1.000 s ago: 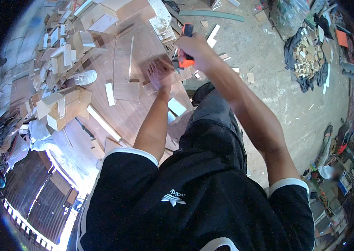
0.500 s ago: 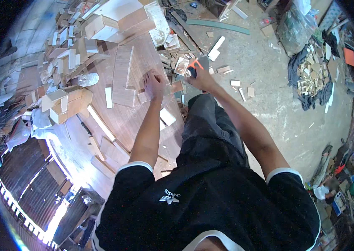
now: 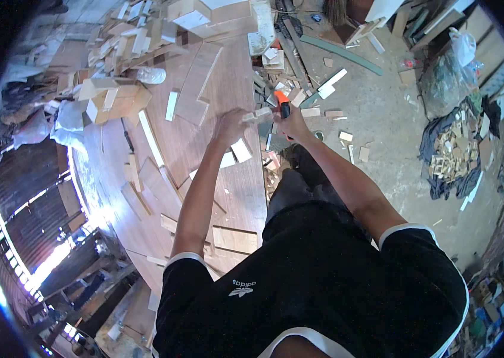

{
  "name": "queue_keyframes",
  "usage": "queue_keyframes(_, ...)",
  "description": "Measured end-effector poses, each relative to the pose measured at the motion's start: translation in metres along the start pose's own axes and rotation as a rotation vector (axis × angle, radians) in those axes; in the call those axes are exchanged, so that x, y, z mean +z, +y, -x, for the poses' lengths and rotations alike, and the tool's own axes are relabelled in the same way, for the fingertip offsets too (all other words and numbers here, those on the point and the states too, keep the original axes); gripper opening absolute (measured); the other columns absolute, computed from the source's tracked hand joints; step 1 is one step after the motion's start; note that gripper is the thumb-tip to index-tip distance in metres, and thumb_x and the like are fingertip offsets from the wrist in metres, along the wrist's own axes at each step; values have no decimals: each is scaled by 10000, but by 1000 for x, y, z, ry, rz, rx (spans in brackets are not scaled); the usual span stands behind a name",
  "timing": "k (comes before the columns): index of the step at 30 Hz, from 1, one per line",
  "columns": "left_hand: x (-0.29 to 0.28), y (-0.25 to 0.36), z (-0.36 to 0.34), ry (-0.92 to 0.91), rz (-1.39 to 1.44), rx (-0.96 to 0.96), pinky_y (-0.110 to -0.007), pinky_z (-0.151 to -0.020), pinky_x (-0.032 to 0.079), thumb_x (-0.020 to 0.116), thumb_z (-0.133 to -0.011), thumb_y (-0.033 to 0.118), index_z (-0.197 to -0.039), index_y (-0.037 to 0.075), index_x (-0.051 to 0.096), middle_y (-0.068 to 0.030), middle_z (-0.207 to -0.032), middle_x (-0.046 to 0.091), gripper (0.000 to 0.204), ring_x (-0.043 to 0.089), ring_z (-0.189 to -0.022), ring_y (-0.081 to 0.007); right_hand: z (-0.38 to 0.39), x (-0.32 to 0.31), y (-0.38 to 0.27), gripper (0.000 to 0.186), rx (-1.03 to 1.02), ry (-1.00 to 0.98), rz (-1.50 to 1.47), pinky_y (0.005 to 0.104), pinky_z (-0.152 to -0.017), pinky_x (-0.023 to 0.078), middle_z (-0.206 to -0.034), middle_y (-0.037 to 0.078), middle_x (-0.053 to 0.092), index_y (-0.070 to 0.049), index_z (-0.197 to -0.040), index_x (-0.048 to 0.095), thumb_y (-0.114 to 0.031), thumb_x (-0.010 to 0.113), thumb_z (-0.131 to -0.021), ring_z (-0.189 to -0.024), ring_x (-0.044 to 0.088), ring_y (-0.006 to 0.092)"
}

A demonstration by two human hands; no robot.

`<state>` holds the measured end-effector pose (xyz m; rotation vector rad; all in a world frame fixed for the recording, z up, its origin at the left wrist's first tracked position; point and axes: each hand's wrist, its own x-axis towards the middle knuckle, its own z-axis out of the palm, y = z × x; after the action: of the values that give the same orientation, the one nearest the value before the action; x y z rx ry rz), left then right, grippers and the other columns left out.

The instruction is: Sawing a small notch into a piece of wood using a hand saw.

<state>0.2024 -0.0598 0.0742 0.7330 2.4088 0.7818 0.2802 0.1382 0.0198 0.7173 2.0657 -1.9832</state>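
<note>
My right hand [image 3: 292, 125] is closed around the orange-and-black handle of a handsaw [image 3: 282, 102]; its blade is hard to make out now. At the edge of the wooden worktop [image 3: 237, 71], my left hand [image 3: 230, 126] grips a small pale wood piece [image 3: 257, 115]. That piece juts past the edge toward the saw handle, and whether the two touch I cannot tell. Just below my left hand, white-faced wood offcuts [image 3: 241, 150] lie on the worktop. An L-shaped board [image 3: 195, 89] rests beyond it.
A pile of wood blocks [image 3: 138, 39] and a box-like wooden piece [image 3: 118, 98] are on the left, near a clear plastic bottle [image 3: 151, 75]. On the floor at right are a dark cloth heaped with scraps [image 3: 454, 146] and a large filled plastic bag [image 3: 448, 83]. A green strip [image 3: 341, 52] lies beyond.
My view has shifted, so the worktop sits differently. My left hand has moved closer to the right and now shows a wood piece in it. The saw has turned, its handle now more upright.
</note>
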Motion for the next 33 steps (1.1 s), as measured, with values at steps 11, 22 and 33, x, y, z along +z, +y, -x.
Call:
queue_keyframes(11,31,-29,13,382,-426,-50,-378,-876,371,750,-641,256,-916,132,683,-17,-911,610,310,560,-931,-219,89,-90,-35,248,53,-4,65,258,-374,363,-587,6,521,-42,-841,494,-211,676,-843,-405,443,79)
queue_keyframes(22,-69,151,128,298,249,-143,-300,-760,465,662,-833,199,-1171,62,621,-106,-964,635,367,589,-842,-161,243,-119,-129,183,-126,-127,178,263,-602,384,-658,-17,454,-31,-864,515,-101,667,-790,-638,443,89)
queue_keyframes(33,-60,201,262,536,329,-132,-326,-823,480,679,-830,239,-1194,31,588,-138,-1077,636,429,618,-927,-211,241,-41,-88,373,-710,-253,639,458,-614,477,-763,236,592,-42,-1110,476,-69,617,-766,-721,586,438)
